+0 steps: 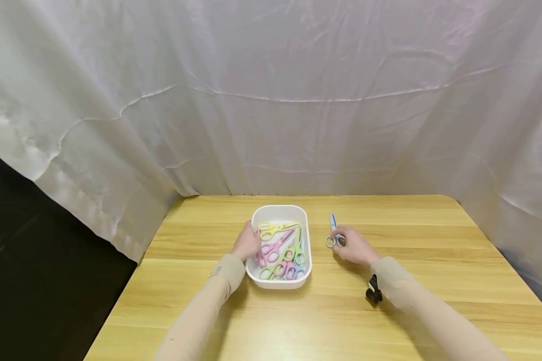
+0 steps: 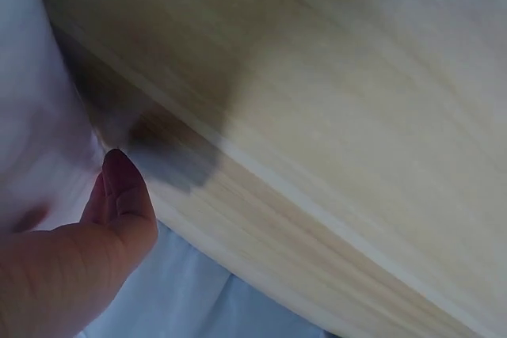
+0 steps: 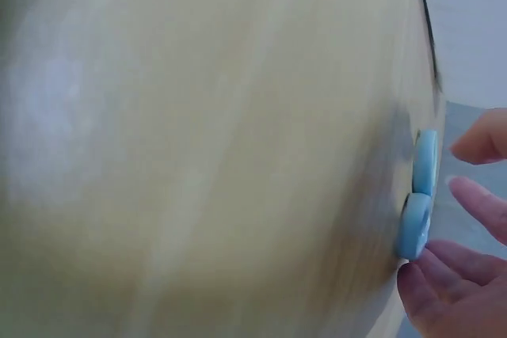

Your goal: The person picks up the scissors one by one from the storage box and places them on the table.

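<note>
- Only the head view shows the blades of blue scissors (image 1: 333,222), on the bench (image 1: 388,215); right hand (image 1: 353,245) beside the handles, fingers apart.
- White tray (image 1: 278,284): multicoloured scissors (image 1: 277,246) inside; left hand (image 1: 246,244), fingers clamped on left rim.

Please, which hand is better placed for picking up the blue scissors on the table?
Probably the right hand: it is at the blue scissors, while the left hand grips the box on the side away from them.

Left wrist view: white tray (image 2: 43,108) blurred, cut off. Right wrist view: blue scissors (image 3: 418,207), far end hidden. Piled scissors (image 1: 290,265) overlap, partly hidden.
</note>
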Available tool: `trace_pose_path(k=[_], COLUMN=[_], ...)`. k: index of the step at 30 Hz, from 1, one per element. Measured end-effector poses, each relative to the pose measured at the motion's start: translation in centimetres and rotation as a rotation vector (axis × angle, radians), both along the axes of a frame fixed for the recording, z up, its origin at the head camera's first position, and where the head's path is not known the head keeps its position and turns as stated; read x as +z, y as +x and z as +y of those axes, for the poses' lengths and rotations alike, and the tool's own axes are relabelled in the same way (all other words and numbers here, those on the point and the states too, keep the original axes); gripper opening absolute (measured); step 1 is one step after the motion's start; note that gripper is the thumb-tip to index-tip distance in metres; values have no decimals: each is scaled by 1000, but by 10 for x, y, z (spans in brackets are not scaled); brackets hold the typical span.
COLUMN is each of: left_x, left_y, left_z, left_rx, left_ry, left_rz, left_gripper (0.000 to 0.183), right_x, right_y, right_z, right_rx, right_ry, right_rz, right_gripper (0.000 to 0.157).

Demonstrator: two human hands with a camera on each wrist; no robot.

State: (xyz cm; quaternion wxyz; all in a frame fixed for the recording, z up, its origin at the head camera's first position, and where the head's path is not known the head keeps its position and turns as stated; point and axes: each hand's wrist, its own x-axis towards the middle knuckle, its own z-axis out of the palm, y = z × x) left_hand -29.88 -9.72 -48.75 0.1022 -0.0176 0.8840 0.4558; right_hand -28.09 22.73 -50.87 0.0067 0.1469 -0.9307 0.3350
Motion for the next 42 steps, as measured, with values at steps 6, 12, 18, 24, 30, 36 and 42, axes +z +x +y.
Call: trace_pose_path(k=[6, 12, 18, 24, 30, 36, 42], left_x=[-2, -5, -2, -3, -4, 0, -3], left_y=[1, 3, 4, 7, 8, 6, 2], left_z=[-5, -3, 1, 3, 4, 5, 3], left_rx=[20, 41, 59, 64, 68, 73, 80], left_ry=[115, 109, 36, -29, -21, -25, -21], left_rz=[-11, 3, 14, 43, 43, 47, 24], left_gripper=[54, 52, 50, 52, 53, 54, 55], right_x=[4, 1, 0, 1, 1, 3, 2], right_y=[0, -2, -5, -2, -2, -6, -9], right_z=[2, 1, -3, -7, -9, -11, -12], right_rx=[-31, -43, -47, -54, -47, -34, -34], right_ry=[42, 112, 162, 184, 194, 203, 201], right_rz=[4, 15, 18, -5, -3, 18, 14], right_gripper=[54, 75, 82, 79, 76, 74, 73])
